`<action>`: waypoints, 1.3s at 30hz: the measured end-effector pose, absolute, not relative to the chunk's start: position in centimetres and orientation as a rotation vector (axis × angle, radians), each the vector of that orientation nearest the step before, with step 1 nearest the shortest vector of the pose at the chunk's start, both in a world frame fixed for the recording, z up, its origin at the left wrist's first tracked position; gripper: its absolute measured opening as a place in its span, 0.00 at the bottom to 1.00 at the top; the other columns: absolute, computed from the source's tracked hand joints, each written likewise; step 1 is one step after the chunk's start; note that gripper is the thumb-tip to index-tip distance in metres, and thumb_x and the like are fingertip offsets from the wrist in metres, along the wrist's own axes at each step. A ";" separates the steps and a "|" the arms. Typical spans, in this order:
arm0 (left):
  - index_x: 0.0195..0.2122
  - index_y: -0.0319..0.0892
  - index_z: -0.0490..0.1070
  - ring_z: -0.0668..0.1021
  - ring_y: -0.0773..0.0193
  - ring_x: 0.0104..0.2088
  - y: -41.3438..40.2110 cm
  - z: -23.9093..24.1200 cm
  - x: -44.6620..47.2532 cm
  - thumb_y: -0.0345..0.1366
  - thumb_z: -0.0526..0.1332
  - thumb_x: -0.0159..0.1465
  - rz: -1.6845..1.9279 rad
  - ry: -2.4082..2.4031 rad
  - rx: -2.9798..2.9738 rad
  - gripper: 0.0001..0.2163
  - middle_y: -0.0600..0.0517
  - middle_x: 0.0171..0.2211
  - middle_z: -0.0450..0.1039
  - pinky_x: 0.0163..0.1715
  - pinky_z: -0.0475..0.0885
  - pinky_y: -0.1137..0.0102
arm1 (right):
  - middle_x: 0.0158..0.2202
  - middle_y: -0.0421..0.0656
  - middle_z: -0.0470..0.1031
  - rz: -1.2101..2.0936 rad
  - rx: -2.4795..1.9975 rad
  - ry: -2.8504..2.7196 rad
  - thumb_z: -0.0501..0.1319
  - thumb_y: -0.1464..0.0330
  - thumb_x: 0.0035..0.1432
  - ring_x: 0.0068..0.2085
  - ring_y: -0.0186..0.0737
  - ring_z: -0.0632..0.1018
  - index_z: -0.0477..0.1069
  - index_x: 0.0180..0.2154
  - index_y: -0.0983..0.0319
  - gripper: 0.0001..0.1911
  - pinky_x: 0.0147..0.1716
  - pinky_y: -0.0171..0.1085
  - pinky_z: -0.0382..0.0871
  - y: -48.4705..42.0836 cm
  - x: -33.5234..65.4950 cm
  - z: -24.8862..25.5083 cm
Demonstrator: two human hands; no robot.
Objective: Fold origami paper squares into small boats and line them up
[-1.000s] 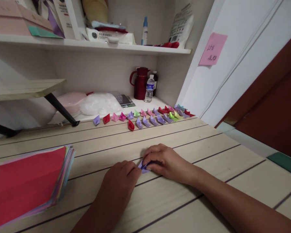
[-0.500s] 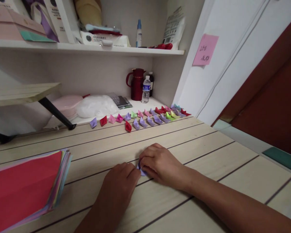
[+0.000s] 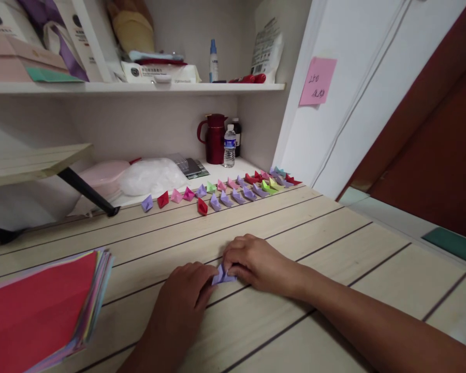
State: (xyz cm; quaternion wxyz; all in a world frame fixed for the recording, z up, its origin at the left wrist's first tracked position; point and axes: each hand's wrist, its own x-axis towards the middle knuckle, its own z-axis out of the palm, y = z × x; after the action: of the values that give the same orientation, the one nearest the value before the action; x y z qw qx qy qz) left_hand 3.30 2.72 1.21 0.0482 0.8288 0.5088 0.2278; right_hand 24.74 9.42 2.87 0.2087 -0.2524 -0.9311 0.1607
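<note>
A small piece of folded purple paper [image 3: 224,276] lies low over the wooden table [image 3: 279,331], between my two hands. My right hand [image 3: 252,259] pinches its right side with thumb and fingertips. At its left edge, the thumb and fingers of my left hand [image 3: 188,285] close on the paper. The fingers partly cover it, so its full shape is hidden. Beyond the hands, small folded paper boats stand in rows along the table's far edge, among them a red boat [image 3: 202,206] and a purple boat [image 3: 147,203].
A stack of coloured paper [image 3: 39,311], red on top, lies at the left. A small raised stand [image 3: 34,163] with black legs is behind it. On the shelf at the back are a dark red jug [image 3: 215,139], a water bottle [image 3: 229,146] and a plastic bag [image 3: 153,176].
My left hand has shifted slightly left, and more of the purple paper shows between the hands. The right hand keeps its pinch. The camera view has tilted slightly.
</note>
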 end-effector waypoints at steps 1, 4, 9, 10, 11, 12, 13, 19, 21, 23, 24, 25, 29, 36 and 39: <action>0.40 0.46 0.72 0.78 0.60 0.35 2.8 1.2 3.3 0.26 0.63 0.61 0.713 1.529 2.548 0.09 0.55 0.35 0.77 0.35 0.72 0.65 | 0.37 0.40 0.79 0.444 -0.704 -2.605 0.62 0.75 0.60 0.41 0.40 0.76 0.73 0.36 0.60 0.05 0.43 0.38 0.64 9.4 24.8 3.0; 0.38 0.45 0.72 0.78 0.60 0.32 2.9 1.0 3.3 0.27 0.64 0.60 0.791 1.458 2.689 0.08 0.55 0.32 0.77 0.32 0.73 0.65 | 0.37 0.41 0.78 0.421 -0.718 -2.655 0.62 0.75 0.60 0.40 0.40 0.76 0.73 0.36 0.60 0.05 0.43 0.38 0.64 9.2 24.7 3.5; 0.38 0.43 0.73 0.78 0.59 0.30 3.0 1.0 3.7 0.27 0.62 0.61 0.838 1.373 2.839 0.06 0.54 0.30 0.78 0.29 0.73 0.65 | 0.36 0.42 0.78 0.370 -0.764 -2.683 0.61 0.73 0.61 0.40 0.41 0.76 0.74 0.36 0.60 0.04 0.43 0.39 0.63 9.0 24.4 3.9; 0.39 0.43 0.73 0.78 0.59 0.30 3.0 1.0 3.7 0.27 0.62 0.62 0.834 1.375 2.836 0.06 0.53 0.31 0.78 0.29 0.74 0.64 | 0.36 0.42 0.78 0.373 -0.769 -2.677 0.61 0.73 0.61 0.40 0.41 0.76 0.74 0.37 0.60 0.04 0.43 0.39 0.63 9.0 24.4 3.9; 0.40 0.43 0.73 0.78 0.58 0.30 3.0 1.1 3.7 0.27 0.62 0.62 0.827 1.385 2.824 0.07 0.53 0.31 0.78 0.29 0.74 0.64 | 0.37 0.42 0.78 0.380 -0.771 -2.668 0.61 0.73 0.61 0.41 0.41 0.76 0.74 0.37 0.60 0.04 0.43 0.39 0.63 9.0 24.4 3.8; 0.41 0.43 0.73 0.79 0.59 0.31 3.0 1.1 3.7 0.27 0.62 0.62 0.819 1.397 2.803 0.07 0.53 0.32 0.79 0.30 0.74 0.65 | 0.37 0.42 0.78 0.391 -0.773 -2.658 0.61 0.73 0.60 0.41 0.42 0.76 0.74 0.37 0.60 0.04 0.43 0.39 0.63 9.0 24.4 3.7; 0.41 0.44 0.73 0.79 0.59 0.31 2.9 1.2 3.7 0.27 0.62 0.61 0.811 1.408 2.775 0.08 0.53 0.32 0.79 0.30 0.74 0.65 | 0.37 0.42 0.78 0.405 -0.774 -2.649 0.61 0.73 0.60 0.41 0.41 0.76 0.74 0.37 0.60 0.04 0.43 0.39 0.63 8.9 24.5 3.7; 0.37 0.46 0.73 0.78 0.59 0.32 2.4 1.7 3.7 0.30 0.66 0.59 0.813 1.431 2.602 0.06 0.54 0.32 0.77 0.32 0.73 0.64 | 0.37 0.41 0.78 0.486 -0.778 -2.593 0.62 0.75 0.58 0.42 0.42 0.76 0.75 0.36 0.60 0.05 0.44 0.39 0.64 8.9 24.7 3.3; 0.38 0.46 0.73 0.77 0.59 0.33 2.2 1.8 3.7 0.31 0.66 0.58 0.801 1.436 2.570 0.07 0.53 0.33 0.77 0.33 0.73 0.63 | 0.37 0.42 0.78 0.507 -0.777 -2.581 0.62 0.75 0.58 0.41 0.42 0.76 0.75 0.36 0.60 0.06 0.44 0.39 0.65 8.9 24.6 3.3; 0.39 0.46 0.73 0.77 0.58 0.35 2.2 1.8 3.7 0.32 0.68 0.57 0.775 1.425 2.576 0.09 0.53 0.34 0.77 0.34 0.73 0.63 | 0.37 0.42 0.78 0.522 -0.778 -2.575 0.62 0.76 0.58 0.41 0.42 0.76 0.75 0.36 0.61 0.06 0.44 0.39 0.65 8.9 24.4 3.3; 0.38 0.46 0.73 0.77 0.58 0.35 2.3 1.7 3.8 0.32 0.68 0.57 0.768 1.410 2.601 0.09 0.53 0.34 0.77 0.34 0.73 0.63 | 0.36 0.42 0.79 0.529 -0.780 -2.572 0.62 0.76 0.59 0.41 0.42 0.76 0.75 0.36 0.61 0.05 0.44 0.39 0.66 8.9 24.4 3.4; 0.38 0.45 0.73 0.77 0.59 0.34 2.4 1.6 3.8 0.32 0.67 0.58 0.769 1.391 2.636 0.07 0.53 0.34 0.77 0.34 0.73 0.63 | 0.36 0.43 0.79 0.536 -0.781 -2.569 0.62 0.75 0.60 0.41 0.42 0.76 0.76 0.35 0.61 0.05 0.44 0.39 0.66 8.9 24.4 3.5; 0.34 0.45 0.73 0.76 0.61 0.31 3.0 1.1 3.7 0.29 0.59 0.65 0.820 1.342 2.764 0.05 0.54 0.31 0.76 0.31 0.71 0.65 | 0.37 0.43 0.80 0.657 -0.698 -2.586 0.62 0.70 0.64 0.42 0.40 0.77 0.77 0.39 0.61 0.04 0.45 0.37 0.67 9.4 25.4 4.2; 0.33 0.45 0.73 0.76 0.63 0.30 2.9 1.0 3.5 0.29 0.56 0.66 0.823 1.378 2.776 0.08 0.54 0.30 0.76 0.30 0.71 0.68 | 0.43 0.43 0.78 0.855 -0.764 -2.542 0.69 0.69 0.57 0.44 0.40 0.77 0.76 0.45 0.59 0.13 0.44 0.37 0.69 10.6 27.8 4.7; 0.33 0.44 0.73 0.76 0.62 0.30 2.7 1.0 3.5 0.29 0.54 0.67 0.815 1.380 2.797 0.09 0.53 0.30 0.76 0.30 0.71 0.67 | 0.39 0.42 0.77 0.843 -0.786 -2.506 0.67 0.72 0.58 0.38 0.37 0.77 0.76 0.41 0.60 0.08 0.37 0.33 0.69 10.4 27.4 4.3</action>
State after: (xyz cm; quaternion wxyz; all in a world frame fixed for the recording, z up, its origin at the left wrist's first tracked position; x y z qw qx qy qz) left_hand 3.54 2.73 0.99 -0.0410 0.8669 0.4278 0.2525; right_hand 27.44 10.40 4.27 0.1904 -0.2796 -0.8919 0.3001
